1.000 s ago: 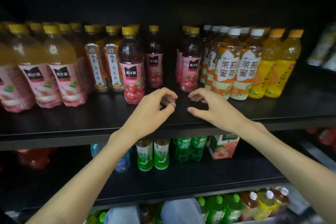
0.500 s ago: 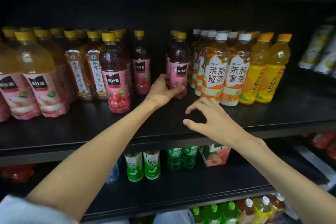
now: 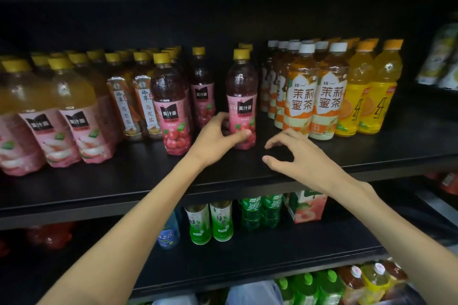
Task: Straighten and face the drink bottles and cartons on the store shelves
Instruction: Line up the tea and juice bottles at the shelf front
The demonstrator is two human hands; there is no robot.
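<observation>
The left hand grips the base of an upright cherry juice bottle on the black shelf, pink label forward. The right hand hovers beside it, fingers loosely curled, holding nothing.

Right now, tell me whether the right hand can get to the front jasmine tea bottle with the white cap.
Probably yes. The right hand hovers empty just in front of the jasmine tea bottle, with only bare shelf between them; the left hand is off to the side.

Dim, front-lit — shelf backs lost in shadow, edges soft and bowed.
</observation>
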